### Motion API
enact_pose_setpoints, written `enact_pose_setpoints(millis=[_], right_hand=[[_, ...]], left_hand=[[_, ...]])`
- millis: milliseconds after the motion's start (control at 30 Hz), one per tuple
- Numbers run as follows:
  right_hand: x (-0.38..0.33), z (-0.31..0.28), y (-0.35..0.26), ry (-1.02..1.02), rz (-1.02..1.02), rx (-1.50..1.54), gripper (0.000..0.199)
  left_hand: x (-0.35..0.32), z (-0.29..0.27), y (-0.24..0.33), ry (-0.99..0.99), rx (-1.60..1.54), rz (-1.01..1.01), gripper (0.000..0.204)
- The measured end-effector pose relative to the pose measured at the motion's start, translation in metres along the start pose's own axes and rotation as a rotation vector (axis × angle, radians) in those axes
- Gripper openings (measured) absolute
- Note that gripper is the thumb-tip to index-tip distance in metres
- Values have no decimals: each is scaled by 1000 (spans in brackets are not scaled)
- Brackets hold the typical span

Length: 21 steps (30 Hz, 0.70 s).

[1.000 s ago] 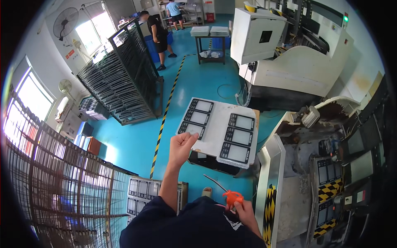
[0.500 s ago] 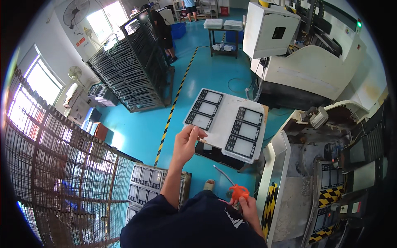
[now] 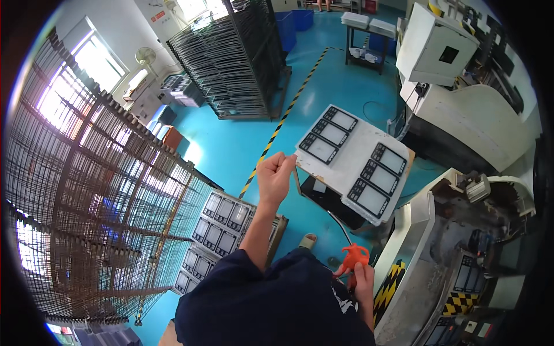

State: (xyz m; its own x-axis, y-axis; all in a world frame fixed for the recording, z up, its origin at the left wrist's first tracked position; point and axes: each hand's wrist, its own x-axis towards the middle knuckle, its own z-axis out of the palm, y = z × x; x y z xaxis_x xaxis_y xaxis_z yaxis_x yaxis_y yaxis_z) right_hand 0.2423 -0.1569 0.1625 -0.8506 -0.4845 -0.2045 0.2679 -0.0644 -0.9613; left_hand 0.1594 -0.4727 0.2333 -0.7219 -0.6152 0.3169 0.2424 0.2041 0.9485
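- Shifted since the earlier frame: the worker's view, turned so the table sits further right; bare left hand (image 3: 274, 179), now off the near-left tabletop corner rather than over its edge.
- Left hand: closed fist, thumb by the corner. From where I stand, can't tell if it touches, or if anything's inside.
- Rectangular black-bordered panels with pale windows (image 3: 332, 134): a row of three each side of the white, worn tabletop (image 3: 359, 147). Look like glass: stiff, light, slick, chip-prone. Take by opposite edges, keep fingers off the windows.
- Bare right hand (image 3: 363, 278): wrapped round the orange-red plastic blow gun (image 3: 355, 255), in front of the torso, thin metal nozzle (image 3: 340, 226) angled up toward the table. Should be light, rigid; hold by the body, not the tube.
- Around, left to right: brown wire-mesh rack (image 3: 115, 190); low stack of similar panels (image 3: 224, 210), partly behind the left forearm; dark multi-shelf metal rack (image 3: 231, 63) beyond.
- In the way: off-white machine housing (image 3: 502, 115) and striped black-yellow edge (image 3: 389, 291) crowd the right-hand side.
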Motion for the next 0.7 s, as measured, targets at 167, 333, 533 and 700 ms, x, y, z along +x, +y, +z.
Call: enact_pose_setpoints(millis=[167, 333, 533, 700], right_hand=[[7, 1, 0, -68, -10, 48, 44], [9, 2, 4, -83, 9, 23, 45], [12, 6, 4, -105, 32, 38, 42], [11, 4, 9, -167, 48, 29, 40]], left_hand=[[4, -1, 10, -7, -296, 167, 45], [-8, -19, -4, -107, 95, 106, 40], [-5, -15, -4, -76, 141, 119, 35], [5, -22, 1, -201, -70, 187, 19]])
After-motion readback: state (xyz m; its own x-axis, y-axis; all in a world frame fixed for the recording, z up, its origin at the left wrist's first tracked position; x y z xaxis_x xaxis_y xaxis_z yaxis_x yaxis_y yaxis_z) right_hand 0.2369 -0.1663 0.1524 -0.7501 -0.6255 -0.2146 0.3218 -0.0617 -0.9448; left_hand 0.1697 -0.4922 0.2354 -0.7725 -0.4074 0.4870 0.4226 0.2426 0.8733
